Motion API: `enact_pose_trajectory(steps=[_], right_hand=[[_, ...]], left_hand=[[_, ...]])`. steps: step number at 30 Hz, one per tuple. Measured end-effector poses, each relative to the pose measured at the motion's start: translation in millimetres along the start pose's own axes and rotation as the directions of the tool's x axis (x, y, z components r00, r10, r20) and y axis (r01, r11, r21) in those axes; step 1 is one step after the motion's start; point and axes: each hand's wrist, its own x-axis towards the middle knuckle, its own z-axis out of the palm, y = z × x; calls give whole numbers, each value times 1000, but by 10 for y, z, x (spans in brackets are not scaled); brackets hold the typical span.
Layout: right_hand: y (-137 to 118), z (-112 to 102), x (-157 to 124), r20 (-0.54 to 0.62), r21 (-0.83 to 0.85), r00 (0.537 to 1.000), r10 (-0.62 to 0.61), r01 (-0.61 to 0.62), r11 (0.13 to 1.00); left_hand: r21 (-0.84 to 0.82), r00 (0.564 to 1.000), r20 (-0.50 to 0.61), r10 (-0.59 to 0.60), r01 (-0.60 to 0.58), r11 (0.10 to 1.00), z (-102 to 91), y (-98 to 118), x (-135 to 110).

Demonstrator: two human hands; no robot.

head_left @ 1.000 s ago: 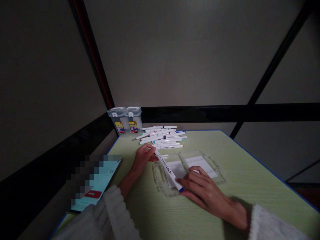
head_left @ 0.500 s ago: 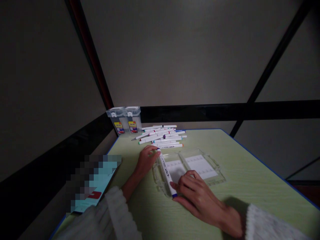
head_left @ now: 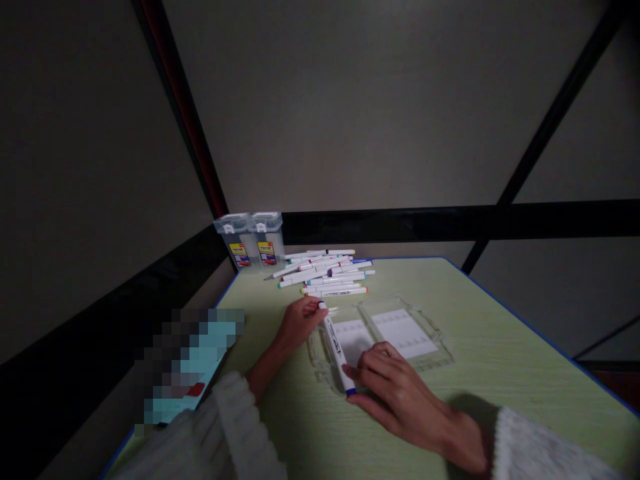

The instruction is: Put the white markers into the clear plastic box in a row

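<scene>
A white marker [head_left: 335, 344] with dark blue ends slants over the left part of an open clear plastic case [head_left: 447, 361]. My left hand [head_left: 299, 322] pinches its far end. Thumb and fingers of my right hand [head_left: 393, 387] close on the near end. White paper inserts [head_left: 404, 332] with faint printed rows show in both halves of the case. The right hand hides part of the left insert. Whether the marker touches the case, I cannot tell.
Behind the case lies a pile of white markers [head_left: 327, 273] with coloured ends. Two clear lidded boxes [head_left: 267, 240] with yellow labels stand at the back left corner. A partly blurred turquoise item [head_left: 207, 357] lies by my left sleeve. Blue edging borders the table [head_left: 500, 400].
The marker's far end has shifted slightly right and nearer, with my left hand moving along. My right hand stays almost where it was, on the near end.
</scene>
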Motion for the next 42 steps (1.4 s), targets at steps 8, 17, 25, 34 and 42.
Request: enact_pose_trajectory(steps=[8,17,25,34,42], right_hand=[[5,-1,-9,30,14,999,16,-17,1000],[9,0,-2,58,46,998,33,-36,998],[38,23,-20,82,101,995,54,-62,993],[48,23,-19,110,168,992,63,-81,982],[54,17,-3,135,211,989,57,-85,974]], left_hand=[[14,1000,14,0,0,1000,-3,13,-6],[-5,999,22,-26,26,1000,-6,24,2],[-41,997,71,-25,28,999,-10,-41,38],[-47,996,79,-28,32,998,-11,-31,40],[-44,997,79,-21,25,999,-10,-17,36]])
